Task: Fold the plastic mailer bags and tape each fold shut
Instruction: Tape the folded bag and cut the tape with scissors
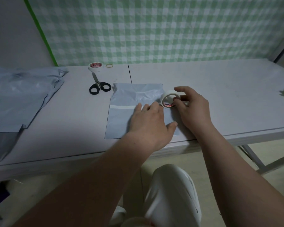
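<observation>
Nearest me, both forearms reached over the long white table (220, 89), where the grey plastic mailer bag (121, 118) lay flat near the front edge, its long axis running away from me and its crinkled, glossy far end folded over. My left hand (150, 123) pressed open and flat on the bag, while my right hand (191, 108) gripped a white tape roll (168, 99) standing on edge at the bag's right side. Smaller still, black-handled scissors (99, 86), a second tape roll (95, 66) and a rubber band (109, 65) sat farther back.

Grey mailer bag (121, 112) flat on table, white tape roll (169, 99) upright at its right edge
</observation>
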The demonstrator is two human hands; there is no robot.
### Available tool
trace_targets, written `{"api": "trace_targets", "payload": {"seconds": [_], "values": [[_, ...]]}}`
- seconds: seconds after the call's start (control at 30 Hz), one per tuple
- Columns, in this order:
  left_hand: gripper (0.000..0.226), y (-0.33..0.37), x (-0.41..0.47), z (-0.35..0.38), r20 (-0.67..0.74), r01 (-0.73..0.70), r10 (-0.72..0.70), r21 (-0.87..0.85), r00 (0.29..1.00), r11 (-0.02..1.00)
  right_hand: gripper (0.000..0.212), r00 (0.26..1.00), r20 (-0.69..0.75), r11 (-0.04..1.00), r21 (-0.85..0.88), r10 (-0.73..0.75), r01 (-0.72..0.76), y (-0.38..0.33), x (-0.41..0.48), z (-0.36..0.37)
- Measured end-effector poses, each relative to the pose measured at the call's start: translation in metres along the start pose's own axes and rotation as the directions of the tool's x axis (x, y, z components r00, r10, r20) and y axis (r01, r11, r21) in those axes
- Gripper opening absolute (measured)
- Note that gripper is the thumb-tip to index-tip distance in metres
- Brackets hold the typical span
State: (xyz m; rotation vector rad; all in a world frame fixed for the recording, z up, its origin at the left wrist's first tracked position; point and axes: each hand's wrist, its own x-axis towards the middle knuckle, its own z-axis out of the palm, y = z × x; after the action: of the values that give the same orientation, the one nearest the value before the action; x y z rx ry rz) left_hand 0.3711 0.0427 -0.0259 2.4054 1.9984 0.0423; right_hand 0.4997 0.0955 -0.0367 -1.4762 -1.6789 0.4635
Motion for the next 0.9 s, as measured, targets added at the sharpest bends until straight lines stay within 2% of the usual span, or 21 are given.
{"api": "trace_targets", "payload": {"seconds": [0.13, 0.27, 0.4, 0.67, 0.9], "values": [[0.070, 0.002, 0.002, -0.001, 0.027, -0.001, 0.000, 0.043, 1.000, 0.999, 0.027, 0.999, -0.028, 0.999, 0.007, -0.031, 0.031, 0.000, -0.001, 0.001], [0.069, 0.001, 0.001, -0.001, 0.027, 0.012, -0.012, 0.010, 1.000, 1.000, 0.035, 0.993, -0.121, 1.000, 0.014, 0.014, -0.012, 0.006, -0.001, 0.005], [0.069, 0.001, 0.001, -0.002, 0.021, 0.004, -0.004, 0.018, 1.000, 1.000, 0.044, 0.981, -0.193, 0.996, -0.083, 0.004, -0.020, 0.006, -0.003, 0.004], [0.071, 0.003, 0.005, -0.005, 0.048, -0.005, 0.000, 0.098, 0.999, 0.995, 0.046, 0.981, -0.181, 0.979, -0.201, -0.074, 0.037, 0.007, -0.004, 0.004], [0.068, 0.010, 0.009, -0.005, 0.063, 0.007, -0.017, 0.153, 0.998, 0.988, 0.043, 0.989, -0.145, 0.979, -0.203, -0.039, 0.009, 0.007, -0.002, 0.003]]}}
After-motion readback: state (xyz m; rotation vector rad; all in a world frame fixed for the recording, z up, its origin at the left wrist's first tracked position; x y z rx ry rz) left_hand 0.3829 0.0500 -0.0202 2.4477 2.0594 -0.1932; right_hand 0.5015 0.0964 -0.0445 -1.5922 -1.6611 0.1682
